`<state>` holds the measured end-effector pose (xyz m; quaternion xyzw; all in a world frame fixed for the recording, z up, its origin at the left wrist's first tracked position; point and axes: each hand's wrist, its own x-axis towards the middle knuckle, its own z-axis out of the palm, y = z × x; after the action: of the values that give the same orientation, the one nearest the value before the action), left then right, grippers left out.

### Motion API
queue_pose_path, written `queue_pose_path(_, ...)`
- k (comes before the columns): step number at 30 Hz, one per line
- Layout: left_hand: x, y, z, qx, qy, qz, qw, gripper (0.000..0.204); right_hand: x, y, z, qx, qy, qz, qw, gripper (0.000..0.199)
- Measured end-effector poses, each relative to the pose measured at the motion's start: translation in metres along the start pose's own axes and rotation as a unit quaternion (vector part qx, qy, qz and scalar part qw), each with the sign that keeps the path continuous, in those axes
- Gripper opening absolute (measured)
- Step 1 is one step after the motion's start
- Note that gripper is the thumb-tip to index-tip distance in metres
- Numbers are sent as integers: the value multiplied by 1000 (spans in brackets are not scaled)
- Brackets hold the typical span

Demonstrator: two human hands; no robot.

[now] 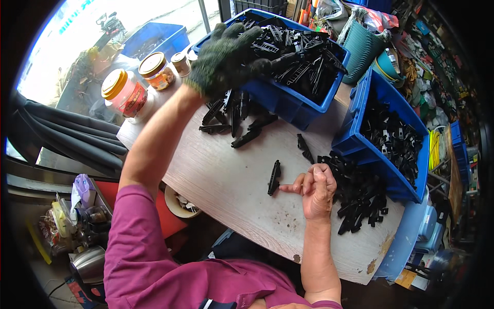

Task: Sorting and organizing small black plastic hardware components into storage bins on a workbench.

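My left hand [220, 61], in a dark green knitted glove, reaches over the near left rim of a blue bin [288, 103] heaped with slim black plastic parts [303, 56]. Its fingers are stretched and apart, and I see nothing held in it. My bare right hand [318, 191] is low over the table, index finger pointing left, the other fingers loosely curled and nothing visible in them. That fingertip is at the lower end of a single long black plastic part [274, 177]. Another black part [304, 148] lies farther back.
Several black parts [235, 116] lie before the bin. A pile of small black pieces [355, 193] spreads at the right, beside a second blue bin [350, 136] of such pieces. Lidded jars [126, 98] stand at the table's far left. A bowl [177, 206] sits below the table edge.
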<state>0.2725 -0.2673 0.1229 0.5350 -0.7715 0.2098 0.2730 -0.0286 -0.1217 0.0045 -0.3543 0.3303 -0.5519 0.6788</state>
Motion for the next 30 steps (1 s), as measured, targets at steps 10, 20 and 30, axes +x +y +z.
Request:
queue_pose_path(10, 52, -46, 55, -211, -120, -47, 969, 61, 1, -3, -1, 13, 4, 1, 1000, 19)
queue_pose_path(20, 38, -13, 25, -116, -33, -60, 991, 45, 0, -2, -3, 8, 4, -6, 1000, 20)
queue_pose_path(30, -27, 0, 25, -69, 183, -38, 980, 53, 0, -3, -2, -25, 15, 7, 1000, 22)
